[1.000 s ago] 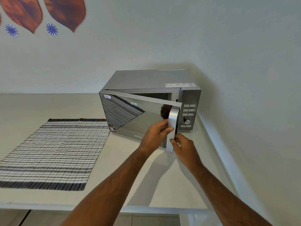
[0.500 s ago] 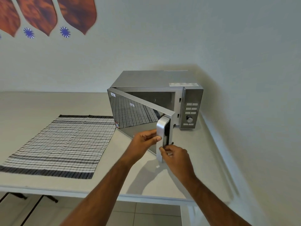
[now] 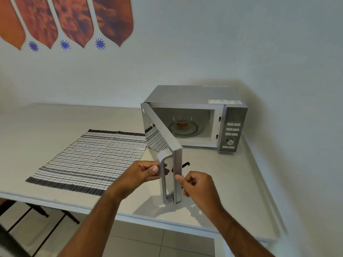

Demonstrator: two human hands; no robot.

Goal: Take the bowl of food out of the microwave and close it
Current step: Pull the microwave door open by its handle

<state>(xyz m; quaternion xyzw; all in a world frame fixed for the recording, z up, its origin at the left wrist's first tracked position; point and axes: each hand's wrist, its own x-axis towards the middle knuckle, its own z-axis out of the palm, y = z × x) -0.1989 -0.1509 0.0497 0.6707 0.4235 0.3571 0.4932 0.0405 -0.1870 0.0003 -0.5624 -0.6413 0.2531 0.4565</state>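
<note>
Cloth point(image 3: 89, 160), striped, lies on the table point(image 3: 222, 182) left of the microwave point(image 3: 194, 115). Left hand point(image 3: 141, 175) pinches the door handle point(image 3: 163, 175), its grip closed on it; right hand point(image 3: 198, 184) touches the door's edge, fingers curled, holding nothing firmly. Inside the microwave, on the turntable, sits the glass bowl point(image 3: 182, 122) of food: probably rigid, smooth, breakable and perhaps hot, best taken by its rim with both hands.

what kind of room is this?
Probably a home kitchen or dining corner: a microwave on a plain white counter, a striped cloth mat beside it, leaf-shaped wall decor above.
</note>
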